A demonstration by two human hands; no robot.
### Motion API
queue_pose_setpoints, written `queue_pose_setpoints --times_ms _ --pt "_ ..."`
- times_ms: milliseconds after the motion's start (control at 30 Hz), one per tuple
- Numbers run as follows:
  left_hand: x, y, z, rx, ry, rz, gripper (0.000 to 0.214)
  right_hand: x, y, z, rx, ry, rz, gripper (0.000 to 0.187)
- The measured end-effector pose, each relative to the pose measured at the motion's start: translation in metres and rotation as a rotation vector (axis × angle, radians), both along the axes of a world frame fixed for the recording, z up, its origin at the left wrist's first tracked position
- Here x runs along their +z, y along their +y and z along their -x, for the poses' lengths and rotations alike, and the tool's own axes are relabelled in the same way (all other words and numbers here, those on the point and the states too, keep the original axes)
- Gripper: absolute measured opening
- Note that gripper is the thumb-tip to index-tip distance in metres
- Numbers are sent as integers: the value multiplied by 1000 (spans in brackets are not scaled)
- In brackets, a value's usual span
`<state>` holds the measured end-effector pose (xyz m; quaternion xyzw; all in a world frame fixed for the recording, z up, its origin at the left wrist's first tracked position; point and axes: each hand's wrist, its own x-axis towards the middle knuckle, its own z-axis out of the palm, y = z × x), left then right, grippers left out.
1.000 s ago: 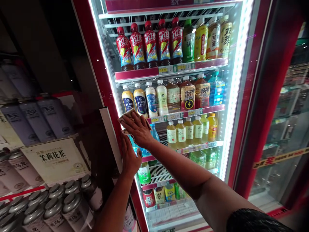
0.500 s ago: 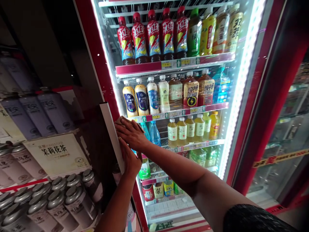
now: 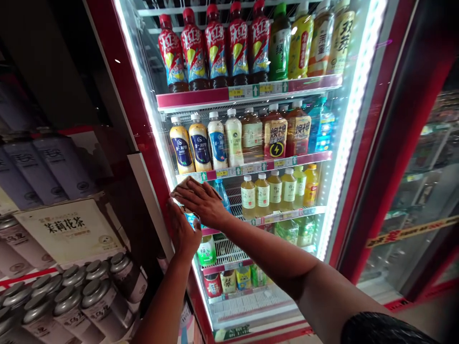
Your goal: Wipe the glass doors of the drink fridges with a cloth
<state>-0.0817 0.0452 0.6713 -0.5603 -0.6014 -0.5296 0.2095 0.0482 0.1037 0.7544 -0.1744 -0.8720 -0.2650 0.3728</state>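
Note:
My right hand (image 3: 208, 204) lies with its fingers stretched out over a folded brownish cloth (image 3: 187, 183), pressing it against the glass door of a lit drinks fridge. The cloth pokes out above and left of the fingers. Just below, my left hand (image 3: 184, 233) rests at the red door frame (image 3: 112, 62), by a pale upright strip (image 3: 144, 188); its fingers point upward and seem to hold nothing. Behind the glass, a blue bottle (image 3: 222, 193) and a green-labelled bottle (image 3: 206, 251) are partly covered by my hands.
Shelves inside hold red-capped bottles (image 3: 217, 50), yellow-and-blue bottles (image 3: 181, 148) and pale-labelled bottles (image 3: 248, 197). On the left stand silver-lidded canisters (image 3: 102, 306), lilac canisters (image 3: 64, 167) and a box (image 3: 68, 229). Another red-framed glass cabinet stands at the right.
The cloth and my right hand have slid right across the glass, away from the door's left edge. My left hand stays near the frame. The whole view has shifted slightly.

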Motion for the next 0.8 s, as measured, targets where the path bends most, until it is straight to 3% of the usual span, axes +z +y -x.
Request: queue_pose_setpoints --times_ms 133,233,400,500,600,700,800 --pt "3 -3 -8 21 79 -15 91 4 12 -29 -80 123 15 65" --pt "6 0 -12 44 109 9 86 10 17 -31 -122 227 24 67" --pt "9 6 -23 89 16 45 77 -6 20 -40 -56 191 -50 65" --pt "10 5 -24 105 -14 49 78 -14 28 -67 -64 179 -38 65" --pt "12 4 -25 119 -28 65 81 -8 38 -92 -129 246 11 66" --pt "16 7 -35 155 -48 67 83 1 44 -101 -165 292 29 65" --pt "20 14 -49 211 -73 26 86 -5 43 -105 -158 257 31 67"
